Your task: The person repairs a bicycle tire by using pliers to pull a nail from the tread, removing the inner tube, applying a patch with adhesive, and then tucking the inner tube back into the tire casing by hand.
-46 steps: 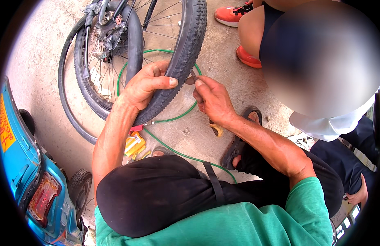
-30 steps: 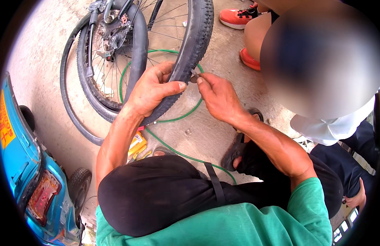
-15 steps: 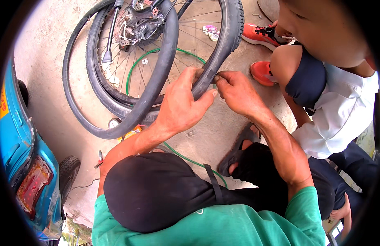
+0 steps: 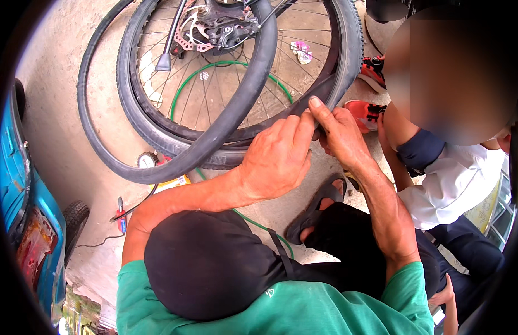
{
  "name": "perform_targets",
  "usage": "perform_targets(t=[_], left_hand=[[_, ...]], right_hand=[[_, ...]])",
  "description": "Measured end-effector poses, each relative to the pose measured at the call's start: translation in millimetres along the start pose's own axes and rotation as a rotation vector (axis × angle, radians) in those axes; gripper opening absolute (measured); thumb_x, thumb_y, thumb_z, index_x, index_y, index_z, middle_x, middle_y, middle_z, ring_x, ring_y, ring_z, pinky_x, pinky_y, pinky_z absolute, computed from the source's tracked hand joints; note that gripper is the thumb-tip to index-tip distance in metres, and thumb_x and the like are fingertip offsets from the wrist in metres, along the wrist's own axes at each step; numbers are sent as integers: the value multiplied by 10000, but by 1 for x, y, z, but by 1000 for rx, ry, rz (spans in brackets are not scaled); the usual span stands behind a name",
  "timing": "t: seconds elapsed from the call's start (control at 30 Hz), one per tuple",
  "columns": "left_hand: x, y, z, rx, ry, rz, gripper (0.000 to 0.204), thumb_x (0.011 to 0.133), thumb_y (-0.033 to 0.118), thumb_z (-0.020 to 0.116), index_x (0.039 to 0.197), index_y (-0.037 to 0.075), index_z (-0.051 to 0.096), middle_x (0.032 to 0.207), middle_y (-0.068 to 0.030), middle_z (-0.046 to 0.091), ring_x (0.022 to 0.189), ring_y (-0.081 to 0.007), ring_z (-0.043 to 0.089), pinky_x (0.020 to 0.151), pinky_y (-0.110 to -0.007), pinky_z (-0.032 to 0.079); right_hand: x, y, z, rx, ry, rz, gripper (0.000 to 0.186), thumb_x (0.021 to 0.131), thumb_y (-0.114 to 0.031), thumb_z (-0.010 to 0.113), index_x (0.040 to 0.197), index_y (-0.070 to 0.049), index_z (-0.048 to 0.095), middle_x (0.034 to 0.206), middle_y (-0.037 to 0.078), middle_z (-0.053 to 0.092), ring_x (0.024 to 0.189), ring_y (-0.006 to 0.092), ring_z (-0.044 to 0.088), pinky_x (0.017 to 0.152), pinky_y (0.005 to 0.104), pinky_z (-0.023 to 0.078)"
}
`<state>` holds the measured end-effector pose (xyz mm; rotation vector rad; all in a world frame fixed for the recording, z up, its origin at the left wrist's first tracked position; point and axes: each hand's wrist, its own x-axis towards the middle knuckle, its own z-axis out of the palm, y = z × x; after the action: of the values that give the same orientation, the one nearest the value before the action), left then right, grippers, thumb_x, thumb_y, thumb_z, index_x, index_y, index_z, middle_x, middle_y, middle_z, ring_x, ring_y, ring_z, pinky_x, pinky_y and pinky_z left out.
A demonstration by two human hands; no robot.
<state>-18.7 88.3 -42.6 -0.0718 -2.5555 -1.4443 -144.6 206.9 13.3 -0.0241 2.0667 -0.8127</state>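
Note:
A bicycle wheel point(image 4: 200, 100) stands tilted in front of me, and its black knobby tire point(image 4: 350, 42) sits partly off the rim at the lower right. My left hand point(image 4: 278, 156) is curled closed on the tire's edge there. Right beside it, my right hand point(image 4: 344, 134) grips the same edge, thumb lying on top and fingers wrapped underneath. A plump black inner tube point(image 4: 236, 123) hangs loose in a big loop across the wheel's left side. Near the hub are a disc brake rotor point(image 4: 192, 36) and a kickstand point(image 4: 165, 58).
A green hose point(image 4: 183, 84) runs behind the wheel and past my foot. On the ground lie a round gauge point(image 4: 146, 161), a yellow package point(image 4: 172, 183) and a red-handled tool point(image 4: 121, 220). A blue vehicle point(image 4: 41, 218) stands left; a person in white point(image 4: 454, 178) crouches right.
My hands have drawn together on the tire's edge, the left one turning from spread fingers to a closed grip. The view has shifted, so the wheel appears further right.

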Motion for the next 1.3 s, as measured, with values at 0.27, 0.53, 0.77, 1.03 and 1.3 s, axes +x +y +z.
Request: perform_targets(t=[0.27, 0.53, 0.77, 1.03, 1.3], left_hand=[[-1, -3, 2, -113, 19, -29, 637, 782, 140, 771, 1311, -90, 502, 1018, -206, 582, 924, -382, 620, 800, -450, 531], [3, -15, -2, -262, 100, -87, 379, 812, 68, 752, 1152, -54, 637, 973, -207, 683, 868, -378, 699, 758, -425, 554], [3, -16, -6, -295, 75, -193, 302, 854, 78, 765, 1123, -24, 672, 987, -196, 721, 890, -326, 735, 766, -391, 569], [3, -15, -6, -334, 70, -259, 272, 875, 80, 760, 1109, -35, 683, 1003, -193, 744, 910, -285, 753, 795, -362, 585], [2, -10, -10, -489, 116, -387, 206, 885, 15, 731, 1080, -45, 700, 930, -124, 758, 851, -155, 732, 776, -299, 586]], right_hand=[[7, 17, 13, 85, 118, 0, 513, 1005, -446, 559, 805, 11, 680, 676, 29, 607, 617, 121, 581, 584, 325, 466], [12, 32, 19, 202, 103, -55, 490, 1017, -418, 549, 786, 2, 653, 660, 10, 581, 610, 106, 535, 578, 313, 446], [12, 30, 22, 193, 88, -45, 482, 1005, -414, 557, 785, 1, 667, 665, 13, 587, 612, 112, 528, 573, 328, 429], [13, 37, 26, 222, 115, -26, 452, 990, -403, 567, 787, -15, 680, 668, -6, 566, 626, 104, 495, 567, 336, 394], [14, 38, 28, 244, 97, -69, 472, 992, -421, 562, 740, -29, 636, 646, -12, 537, 623, 100, 478, 564, 330, 383]])
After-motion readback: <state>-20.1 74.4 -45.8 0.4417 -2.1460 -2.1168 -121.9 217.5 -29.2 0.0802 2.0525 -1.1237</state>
